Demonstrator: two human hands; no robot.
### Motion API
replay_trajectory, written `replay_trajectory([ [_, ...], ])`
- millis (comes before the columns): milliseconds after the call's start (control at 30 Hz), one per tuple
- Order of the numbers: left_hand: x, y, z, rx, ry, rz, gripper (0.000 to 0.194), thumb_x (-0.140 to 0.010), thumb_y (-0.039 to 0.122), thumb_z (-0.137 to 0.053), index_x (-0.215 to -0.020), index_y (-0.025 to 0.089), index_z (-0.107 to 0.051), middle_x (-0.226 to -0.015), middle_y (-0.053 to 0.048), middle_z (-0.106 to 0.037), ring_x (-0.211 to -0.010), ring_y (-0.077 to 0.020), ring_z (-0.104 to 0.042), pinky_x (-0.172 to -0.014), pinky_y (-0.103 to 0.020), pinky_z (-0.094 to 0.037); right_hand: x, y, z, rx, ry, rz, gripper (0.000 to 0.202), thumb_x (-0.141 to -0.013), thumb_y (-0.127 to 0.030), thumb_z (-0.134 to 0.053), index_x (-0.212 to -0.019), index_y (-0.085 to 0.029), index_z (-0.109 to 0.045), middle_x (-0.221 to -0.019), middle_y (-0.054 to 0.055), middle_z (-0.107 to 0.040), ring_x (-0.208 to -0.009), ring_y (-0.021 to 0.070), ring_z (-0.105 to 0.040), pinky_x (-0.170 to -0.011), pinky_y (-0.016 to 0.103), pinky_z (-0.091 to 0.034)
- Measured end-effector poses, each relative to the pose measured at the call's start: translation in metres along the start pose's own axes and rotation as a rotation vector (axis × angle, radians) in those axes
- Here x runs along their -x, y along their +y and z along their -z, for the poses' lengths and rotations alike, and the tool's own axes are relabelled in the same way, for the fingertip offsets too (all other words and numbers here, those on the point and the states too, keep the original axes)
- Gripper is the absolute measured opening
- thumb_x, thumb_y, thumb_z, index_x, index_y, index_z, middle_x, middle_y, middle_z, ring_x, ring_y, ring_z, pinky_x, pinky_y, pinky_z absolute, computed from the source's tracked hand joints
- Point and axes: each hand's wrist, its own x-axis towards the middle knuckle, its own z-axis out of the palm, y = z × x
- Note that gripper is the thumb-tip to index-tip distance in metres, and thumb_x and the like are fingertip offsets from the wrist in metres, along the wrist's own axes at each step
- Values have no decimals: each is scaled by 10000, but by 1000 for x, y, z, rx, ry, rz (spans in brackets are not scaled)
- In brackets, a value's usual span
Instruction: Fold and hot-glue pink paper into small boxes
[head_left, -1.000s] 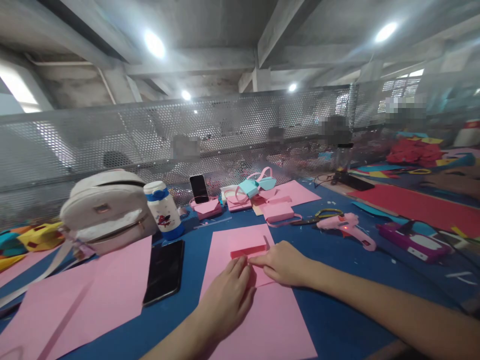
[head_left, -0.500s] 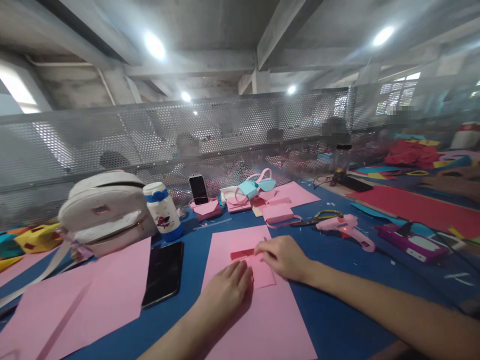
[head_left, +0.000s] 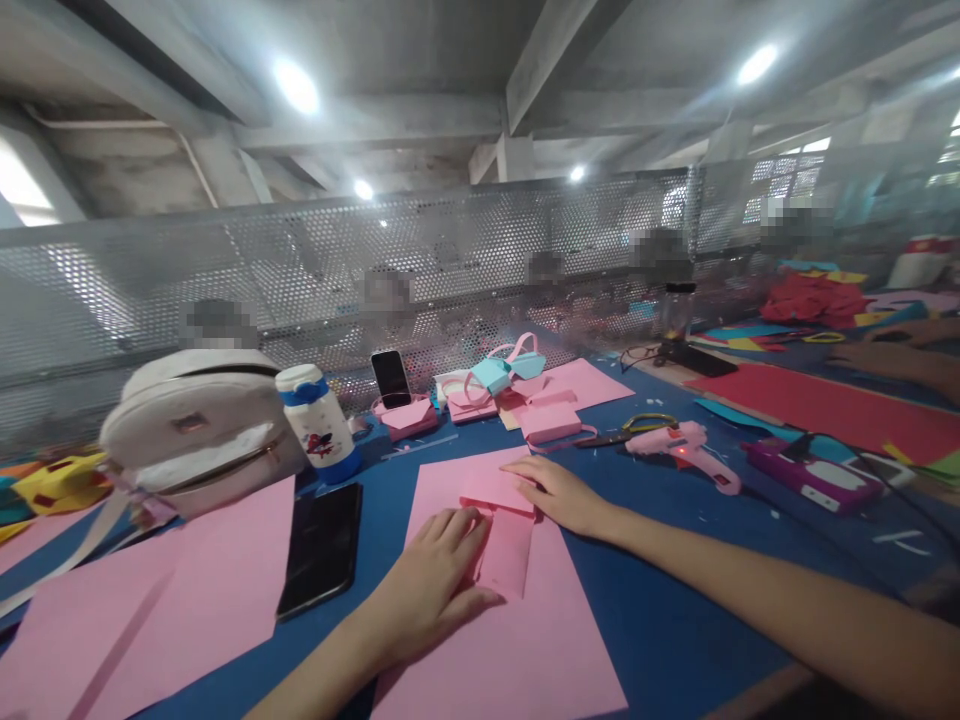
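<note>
A small folded pink paper piece (head_left: 505, 556) lies on a larger pink sheet (head_left: 555, 650), its upper flap (head_left: 491, 488) partly raised along a crease. My left hand (head_left: 439, 565) rests at the piece's left edge, fingertips by the crease and thumb spread apart below. My right hand (head_left: 564, 497) is at the upper right of the flap, with its fingers stretched out over the edge. Both hands look open and touch the paper without a visible pinch. What is under the left fingertips is hidden.
On the blue table are a pink glue gun (head_left: 686, 450), scissors (head_left: 637, 432), a purple device (head_left: 810, 475), a black tablet or phone (head_left: 321, 550), a bottle (head_left: 319, 425), a white backpack (head_left: 202, 430) and small pink paper bags (head_left: 553, 424). Another person's hand (head_left: 885, 358) shows at right.
My right hand has uncurled and stretched its fingers across the flap. My left thumb has spread away from its fingers. The flap now looks broader, and the folded piece has turned slightly.
</note>
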Motion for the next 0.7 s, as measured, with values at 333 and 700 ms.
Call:
replay_trajectory([
  [333, -3, -1, -7, 27, 33, 7, 658, -903, 648, -473, -1383, 198, -476, -1317, -146, -549, -1126, -315, -499, -983, -489, -441, 2, -1, -4, 83, -92, 36, 722, -750, -247, -738, -1415, -140, -477, -1392, 149, -542, -1278, 303, -497, -1095, 456, -385],
  [700, -4, -1, -15, 17, 64, 33, 650, -924, 632, -448, -1407, 197, -462, -1350, -150, -531, -1146, -318, -505, -987, -502, -448, 0, -7, -13, 171, -39, -14, 566, -827, -197, -644, -1373, -153, -505, -1332, 121, -578, -1228, 288, -514, -1047, 443, -407],
])
